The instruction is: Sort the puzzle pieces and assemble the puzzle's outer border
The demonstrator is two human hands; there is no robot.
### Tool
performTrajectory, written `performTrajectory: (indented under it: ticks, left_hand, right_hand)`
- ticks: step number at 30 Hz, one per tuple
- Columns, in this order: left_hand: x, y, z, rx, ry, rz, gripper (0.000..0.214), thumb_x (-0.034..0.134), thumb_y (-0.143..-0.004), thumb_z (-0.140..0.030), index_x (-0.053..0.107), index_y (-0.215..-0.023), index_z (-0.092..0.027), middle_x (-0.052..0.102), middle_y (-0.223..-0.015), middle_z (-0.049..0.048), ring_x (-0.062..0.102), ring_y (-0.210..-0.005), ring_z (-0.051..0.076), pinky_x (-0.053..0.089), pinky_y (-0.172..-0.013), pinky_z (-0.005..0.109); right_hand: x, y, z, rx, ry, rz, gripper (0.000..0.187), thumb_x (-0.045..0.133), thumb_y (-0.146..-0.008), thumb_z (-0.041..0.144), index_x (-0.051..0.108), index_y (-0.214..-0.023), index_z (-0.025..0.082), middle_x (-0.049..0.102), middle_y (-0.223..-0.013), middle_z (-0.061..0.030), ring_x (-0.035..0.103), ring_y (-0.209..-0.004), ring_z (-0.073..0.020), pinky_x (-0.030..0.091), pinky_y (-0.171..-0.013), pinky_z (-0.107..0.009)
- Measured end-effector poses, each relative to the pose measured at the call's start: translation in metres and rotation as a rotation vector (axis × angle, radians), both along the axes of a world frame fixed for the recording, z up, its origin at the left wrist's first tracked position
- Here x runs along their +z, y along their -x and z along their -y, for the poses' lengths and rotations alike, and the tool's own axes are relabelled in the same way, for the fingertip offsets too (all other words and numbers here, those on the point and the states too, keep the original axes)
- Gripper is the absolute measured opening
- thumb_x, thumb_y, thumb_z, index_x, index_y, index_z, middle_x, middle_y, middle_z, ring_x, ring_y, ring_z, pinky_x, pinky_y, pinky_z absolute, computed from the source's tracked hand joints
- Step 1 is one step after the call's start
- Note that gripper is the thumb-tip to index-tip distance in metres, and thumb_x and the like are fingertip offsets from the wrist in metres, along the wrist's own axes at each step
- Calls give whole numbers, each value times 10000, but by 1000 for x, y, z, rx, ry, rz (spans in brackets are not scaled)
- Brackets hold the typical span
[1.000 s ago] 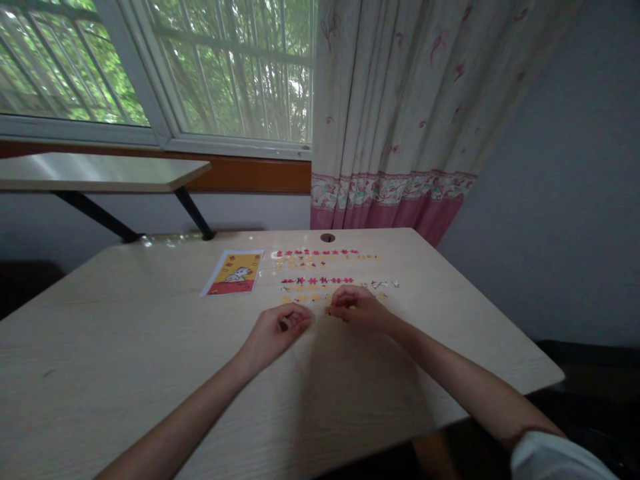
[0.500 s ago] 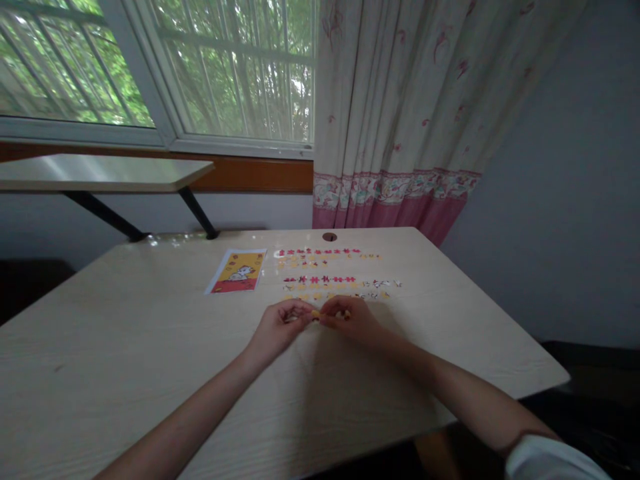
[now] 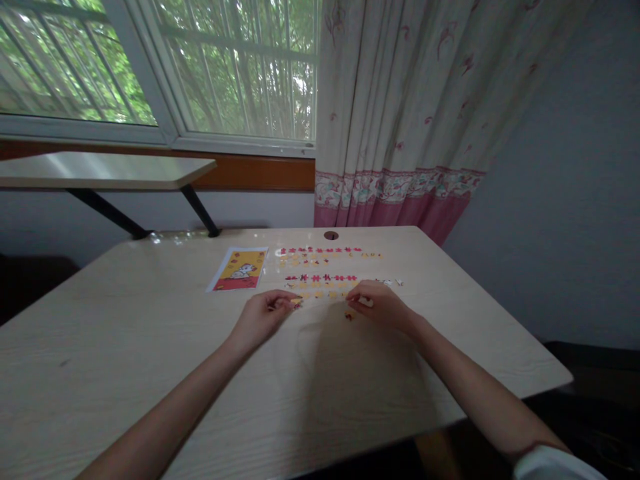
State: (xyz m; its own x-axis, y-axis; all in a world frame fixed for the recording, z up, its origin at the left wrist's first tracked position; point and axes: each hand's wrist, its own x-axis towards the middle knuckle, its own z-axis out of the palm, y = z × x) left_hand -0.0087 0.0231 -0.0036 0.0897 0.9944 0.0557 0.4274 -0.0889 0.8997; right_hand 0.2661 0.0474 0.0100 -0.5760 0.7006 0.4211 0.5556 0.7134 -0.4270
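Small red and yellow puzzle pieces (image 3: 320, 279) lie in rows on the light wooden table (image 3: 150, 360). My left hand (image 3: 263, 317) rests on the table at the left end of the nearest row and pinches a yellow piece (image 3: 296, 301) between its fingertips. My right hand (image 3: 381, 305) lies curled over the right end of that row, by a few white pieces (image 3: 393, 282); what it grips is hidden. A single yellow piece (image 3: 349, 315) sits loose on the table just left of my right hand.
A yellow and red picture card (image 3: 239, 268) lies left of the rows. A round cable hole (image 3: 331, 235) is near the table's far edge. A second tabletop (image 3: 100, 170) stands under the window, and a pink-hemmed curtain (image 3: 400, 133) hangs behind.
My hands, which met over a yellow piece half a second ago, have moved apart. The left went left with a piece, the right went right, and one piece now lies loose between them.
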Motion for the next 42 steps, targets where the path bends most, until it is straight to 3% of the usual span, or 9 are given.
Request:
performTrajectory:
  ticks: [7,16,28,42]
  left_hand:
    - [3,18,-3,-200,-136,-404,288,534,-772,-350,679,-924,-153,666,-776,55,574,-644,165,433,-596,258]
    - [-1,31,-10,-334,-222,-441,222,492,-806,-253,675,-909,-183,652,-875,59,597,-789,176,453,-710,271]
    - [8,13,4,-357,-254,-523,210,482,-807,-220,658,-920,-198,631,-857,47,573,-745,163,434,-671,249]
    - [8,7,9,-334,-281,-609,210,464,-832,-240,653,-918,-212,637,-911,43,584,-857,180,439,-742,258]
  right_hand:
    - [4,-13,-2,94,123,246,133,600,-796,289,656,-845,178,640,-801,-37,573,-740,-130,404,-677,-236]
    - [2,-3,2,50,146,260,150,576,-821,298,656,-863,179,622,-746,-22,535,-676,-112,369,-634,-219]
    - [-6,3,4,37,114,218,112,552,-834,240,633,-877,177,615,-777,-24,532,-703,-116,382,-660,-228]
    - [-12,10,7,7,98,179,104,565,-827,245,624,-876,175,605,-833,-28,529,-740,-116,383,-690,-235]
